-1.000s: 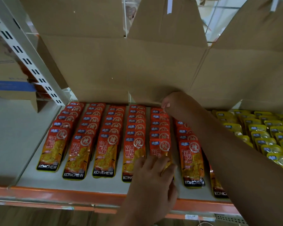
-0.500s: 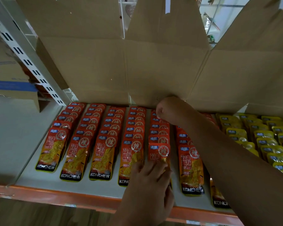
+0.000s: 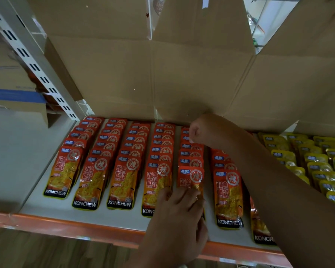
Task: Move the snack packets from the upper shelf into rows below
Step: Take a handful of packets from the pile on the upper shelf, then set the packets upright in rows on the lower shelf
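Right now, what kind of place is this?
Probably a shop or stockroom: neat rows of matching red snack packets and yellow packets lie on a metal shelf, with big cardboard boxes above.

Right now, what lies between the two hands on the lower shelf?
In the head view, the fifth row from the left of overlapping orange snack packets fills the stretch from the left hand to the right hand.

- My right hand (image 3: pixel 198 130) has come off the lower edge of the cardboard box (image 3: pixel 182 84) and dropped toward me, over the back packets of the fifth red row (image 3: pixel 190 151).
- Its knuckles now sit clear of the cardboard, fingers curled above those packets.
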The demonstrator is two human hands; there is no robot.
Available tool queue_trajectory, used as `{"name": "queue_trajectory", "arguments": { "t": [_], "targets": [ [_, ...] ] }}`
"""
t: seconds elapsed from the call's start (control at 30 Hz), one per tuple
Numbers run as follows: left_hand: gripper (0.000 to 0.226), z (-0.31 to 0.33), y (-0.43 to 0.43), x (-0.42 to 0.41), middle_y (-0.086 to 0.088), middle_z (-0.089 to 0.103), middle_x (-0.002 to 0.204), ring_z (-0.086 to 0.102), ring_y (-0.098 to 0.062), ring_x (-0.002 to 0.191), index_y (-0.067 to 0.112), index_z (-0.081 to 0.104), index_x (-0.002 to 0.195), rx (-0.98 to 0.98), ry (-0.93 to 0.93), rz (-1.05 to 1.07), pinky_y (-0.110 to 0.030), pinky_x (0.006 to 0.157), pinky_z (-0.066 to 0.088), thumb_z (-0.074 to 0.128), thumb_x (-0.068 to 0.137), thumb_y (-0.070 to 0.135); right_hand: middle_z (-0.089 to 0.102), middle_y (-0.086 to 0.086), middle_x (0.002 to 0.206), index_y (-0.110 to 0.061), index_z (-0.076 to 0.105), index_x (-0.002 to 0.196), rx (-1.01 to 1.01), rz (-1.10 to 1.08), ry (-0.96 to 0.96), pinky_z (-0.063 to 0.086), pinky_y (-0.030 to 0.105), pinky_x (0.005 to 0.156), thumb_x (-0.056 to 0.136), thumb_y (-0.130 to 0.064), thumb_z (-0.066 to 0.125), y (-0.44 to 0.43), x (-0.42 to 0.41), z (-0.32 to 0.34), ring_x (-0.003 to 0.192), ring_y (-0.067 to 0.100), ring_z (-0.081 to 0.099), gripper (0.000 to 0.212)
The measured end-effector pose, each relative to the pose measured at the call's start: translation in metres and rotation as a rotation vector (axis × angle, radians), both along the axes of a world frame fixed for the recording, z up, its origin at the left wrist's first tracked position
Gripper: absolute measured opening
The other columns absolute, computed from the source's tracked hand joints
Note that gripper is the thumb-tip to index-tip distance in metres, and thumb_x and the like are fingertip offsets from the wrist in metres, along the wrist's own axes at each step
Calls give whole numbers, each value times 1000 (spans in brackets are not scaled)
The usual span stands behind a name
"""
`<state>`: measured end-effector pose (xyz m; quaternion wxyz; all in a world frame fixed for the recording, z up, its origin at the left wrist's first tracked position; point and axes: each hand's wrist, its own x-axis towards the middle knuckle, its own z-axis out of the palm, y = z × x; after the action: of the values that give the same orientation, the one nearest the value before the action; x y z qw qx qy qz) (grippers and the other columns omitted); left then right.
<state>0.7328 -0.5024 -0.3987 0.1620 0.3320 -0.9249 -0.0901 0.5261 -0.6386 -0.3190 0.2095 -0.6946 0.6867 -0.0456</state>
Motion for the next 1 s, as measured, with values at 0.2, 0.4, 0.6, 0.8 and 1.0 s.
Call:
{"name": "queue_trajectory", "arguments": {
  "t": [0.2,0.4,0.6,0.8,1.0],
  "targets": [
    [37,4,1,1,9,62,124,53,-12,115,25,72,114,6,-21,-5,-41,92,45,62,83,44,72,1,100,-15,76,98,139,63,54,50,28,81,92,-28,74,6,5,-2,95,17,67,14],
    [39,5,2,1,8,62,125,54,-12,116,23,72,115,14,-33,-8,-42,94,44,61,84,44,69,8,117,-9,72,115,237,39,127,49,33,96,97,-25,68,5,11,0,111,24,65,25],
    [37,5,2,1,8,63,125,54,-13,117,23,72,114,14,-35,-13,-41,94,45,60,85,44,72,3,101,-13,76,97,143,47,66,41,26,79,93,-23,72,13,2,-4,94,17,65,11],
    [37,5,3,1,9,63,125,54,-12,117,23,73,114,18,-35,-13,-41,96,45,60,86,43,71,1,99,-15,76,94,131,48,67,42,26,79,93,-23,72,13,2,-4,92,15,65,9],
    [36,3,3,1,8,63,124,54,-12,116,22,72,113,9,-11,-18,-40,96,42,62,85,42,69,-5,94,-16,74,95,80,56,80,44,25,73,92,-32,72,19,2,1,90,12,65,16]
  ]
}}
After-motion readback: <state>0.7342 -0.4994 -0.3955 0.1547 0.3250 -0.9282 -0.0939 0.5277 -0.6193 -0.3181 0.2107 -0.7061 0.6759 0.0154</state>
